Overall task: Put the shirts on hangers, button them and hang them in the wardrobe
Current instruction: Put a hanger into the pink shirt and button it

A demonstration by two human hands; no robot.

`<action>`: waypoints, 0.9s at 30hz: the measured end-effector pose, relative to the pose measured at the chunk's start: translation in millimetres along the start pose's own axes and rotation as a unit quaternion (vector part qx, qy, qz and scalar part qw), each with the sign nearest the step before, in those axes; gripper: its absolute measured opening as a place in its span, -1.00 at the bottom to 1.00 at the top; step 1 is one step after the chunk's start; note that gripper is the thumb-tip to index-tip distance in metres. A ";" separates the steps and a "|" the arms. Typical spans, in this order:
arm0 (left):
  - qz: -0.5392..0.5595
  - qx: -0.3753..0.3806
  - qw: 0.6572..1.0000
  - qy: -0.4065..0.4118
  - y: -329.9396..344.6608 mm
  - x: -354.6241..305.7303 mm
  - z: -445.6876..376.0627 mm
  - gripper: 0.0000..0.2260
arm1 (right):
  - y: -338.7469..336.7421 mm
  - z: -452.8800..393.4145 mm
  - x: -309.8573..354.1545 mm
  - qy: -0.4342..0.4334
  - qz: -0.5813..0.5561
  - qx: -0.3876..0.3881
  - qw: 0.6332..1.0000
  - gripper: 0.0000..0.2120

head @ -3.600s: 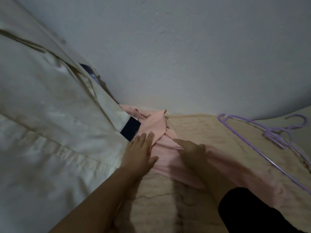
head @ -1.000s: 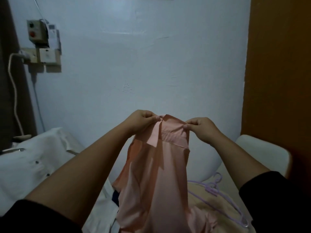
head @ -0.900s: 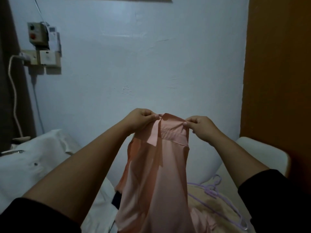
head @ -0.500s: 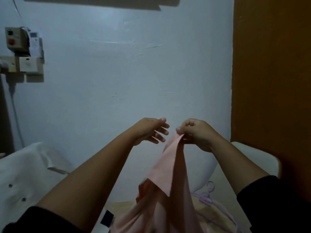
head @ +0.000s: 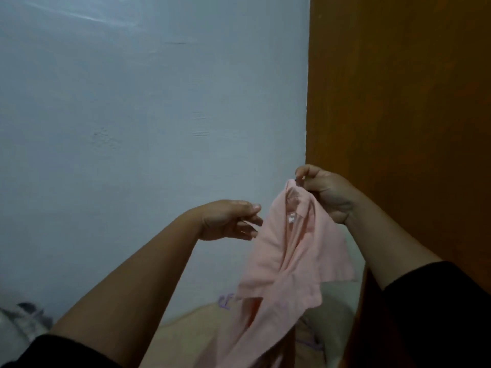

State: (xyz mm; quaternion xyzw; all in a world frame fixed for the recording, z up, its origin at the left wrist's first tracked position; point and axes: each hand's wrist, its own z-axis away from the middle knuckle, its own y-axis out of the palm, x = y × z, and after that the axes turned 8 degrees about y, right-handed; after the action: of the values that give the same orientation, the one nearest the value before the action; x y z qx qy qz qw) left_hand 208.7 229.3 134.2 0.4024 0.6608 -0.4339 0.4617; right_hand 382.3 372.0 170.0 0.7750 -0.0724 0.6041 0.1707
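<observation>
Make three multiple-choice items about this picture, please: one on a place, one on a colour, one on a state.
1. Where is the brown panel?
A. right of the wall
B. left of the wall
C. under the shirt

2. What colour is the shirt?
A. green
B. pink
C. black

3. What does the left hand do?
A. grips a hanger
B. holds nothing, fingers near the shirt
C. presses the wall

Answers: 1 A, it fills the right side beside the pale wall. 2 B, the cloth is pale pink. 3 B, only the right hand pinches the shirt.
</observation>
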 end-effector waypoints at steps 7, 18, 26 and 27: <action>-0.117 0.021 0.993 -0.019 18.5 -21.2 -9.9 -0.92 | 1.6 -12.6 9.2 -0.023 0.067 -0.027 0.997 -0.69; -0.194 -0.233 0.946 0.119 -21.8 -51.1 7.5 -0.88 | 3.2 -26.3 12.6 0.031 0.263 -0.014 0.964 -0.62; -0.091 -0.088 0.992 0.024 -36.9 -77.9 48.1 -0.64 | -1.9 -10.1 -18.7 0.128 0.166 0.163 0.964 -0.79; -0.100 -0.068 0.993 0.006 -38.4 -81.7 52.4 -0.63 | -2.4 -7.9 -17.9 0.144 0.221 0.178 0.948 -0.72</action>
State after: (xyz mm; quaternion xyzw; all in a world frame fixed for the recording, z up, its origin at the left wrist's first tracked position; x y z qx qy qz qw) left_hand 207.0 157.6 210.0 0.3046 0.7285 -0.4296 0.4382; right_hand 371.2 375.4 154.1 0.6624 -0.1078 0.7346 -0.0992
